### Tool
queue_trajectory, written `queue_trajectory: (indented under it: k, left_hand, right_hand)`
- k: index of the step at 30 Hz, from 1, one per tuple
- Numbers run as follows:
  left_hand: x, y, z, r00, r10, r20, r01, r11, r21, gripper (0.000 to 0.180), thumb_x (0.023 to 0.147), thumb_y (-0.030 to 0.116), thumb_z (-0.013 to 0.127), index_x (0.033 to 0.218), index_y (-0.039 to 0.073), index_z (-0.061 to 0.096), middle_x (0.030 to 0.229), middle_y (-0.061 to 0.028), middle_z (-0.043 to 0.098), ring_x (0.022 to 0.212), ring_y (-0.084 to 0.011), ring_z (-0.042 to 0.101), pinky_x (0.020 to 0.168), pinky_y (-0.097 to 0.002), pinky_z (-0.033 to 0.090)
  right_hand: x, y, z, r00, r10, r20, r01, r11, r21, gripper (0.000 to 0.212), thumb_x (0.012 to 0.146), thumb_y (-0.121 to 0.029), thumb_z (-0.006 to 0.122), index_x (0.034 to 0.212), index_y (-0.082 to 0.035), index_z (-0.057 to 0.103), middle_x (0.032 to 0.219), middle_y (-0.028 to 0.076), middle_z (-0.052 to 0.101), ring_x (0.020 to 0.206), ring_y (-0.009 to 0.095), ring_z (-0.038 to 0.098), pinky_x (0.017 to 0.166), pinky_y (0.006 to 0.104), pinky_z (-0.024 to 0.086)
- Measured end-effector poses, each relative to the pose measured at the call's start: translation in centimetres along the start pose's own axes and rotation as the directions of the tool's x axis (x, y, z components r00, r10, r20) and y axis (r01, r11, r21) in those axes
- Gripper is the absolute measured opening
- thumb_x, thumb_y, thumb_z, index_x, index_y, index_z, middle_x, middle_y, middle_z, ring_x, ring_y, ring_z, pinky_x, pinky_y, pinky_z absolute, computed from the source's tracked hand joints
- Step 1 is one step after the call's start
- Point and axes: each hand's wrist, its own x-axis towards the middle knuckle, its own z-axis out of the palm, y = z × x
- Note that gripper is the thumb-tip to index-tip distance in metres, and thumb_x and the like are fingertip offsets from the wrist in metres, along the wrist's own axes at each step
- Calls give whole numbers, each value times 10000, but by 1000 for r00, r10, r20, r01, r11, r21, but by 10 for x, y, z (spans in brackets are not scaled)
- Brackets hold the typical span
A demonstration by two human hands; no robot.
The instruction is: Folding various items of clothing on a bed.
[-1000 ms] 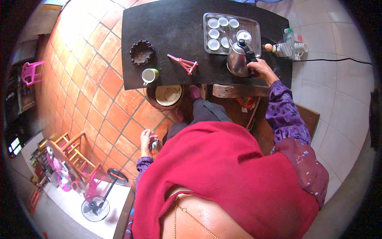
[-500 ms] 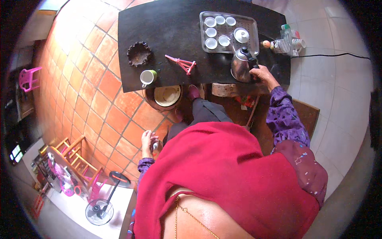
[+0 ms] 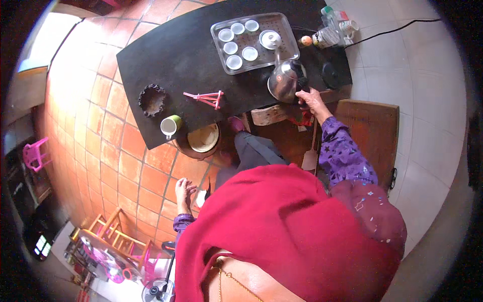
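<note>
Open tabletop (image 3: 168, 60) left of tray (image 3: 286, 36) (beyond pink stand (image 3: 203, 96)), kettle (image 3: 284, 83) blocking near-right corner

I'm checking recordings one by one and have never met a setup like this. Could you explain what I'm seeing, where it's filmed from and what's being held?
There is no machine here: a person works with two bare hands. The view comes from a head-worn fisheye camera, the left of a pair, looking down, so straight edges bend near the border.

The right hand holds a steel kettle; whether the kettle touches the dark table is hard to tell. The left hand is beside the body, away from the table; whether it holds anything is unclear.

On the table, a tray bears six small white cups and a white lidded pot. Further left are a pink frame, a jagged-edged dark bowl and a green mug.
</note>
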Motion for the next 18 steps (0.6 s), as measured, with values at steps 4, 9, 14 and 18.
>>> queue_trajectory:
  k: [4, 9, 14, 18]
  left_hand:
    - [18, 24, 25, 996, 47, 78, -55, 993, 107, 250, 860, 220, 508, 1049, 65, 455, 850, -94, 566, 609, -203, 597, 513, -305, 485]
    - [40, 67, 99, 925, 236, 299, -302, 932, 200, 248, 856, 224, 525, 1021, 42, 496, 837, -64, 555, 594, -154, 564, 511, -274, 470]
    - [61, 120, 185, 859, 337, 386, -478, 798, 368, 401, 811, 246, 594, 1106, 15, 450, 894, -104, 544, 761, -151, 545, 627, -262, 453]
    - [90, 135, 233, 752, 651, 103, -617, 641, 458, 632, 659, 302, 718, 1093, -46, 418, 967, -193, 516, 872, -264, 525, 744, -348, 441]
  right_hand:
    - [5, 32, -3, 984, 34, -174, 4, 977, 212, 176, 700, -212, 701, 763, -88, 592, 657, -2, 568, 553, 112, 539, 430, 281, 436]
    - [31, 61, -20, 954, -34, -298, 110, 963, 245, 163, 721, -197, 685, 769, -102, 561, 678, -5, 562, 564, 100, 532, 424, 252, 435]
    - [56, 80, -38, 943, -41, -330, 141, 947, 287, 143, 755, -178, 650, 801, -138, 520, 659, -16, 531, 600, 97, 540, 463, 295, 499]
    - [74, 87, -45, 944, -121, -306, 230, 909, 349, 137, 764, -172, 649, 798, -128, 525, 661, -15, 541, 588, 104, 563, 472, 305, 500]
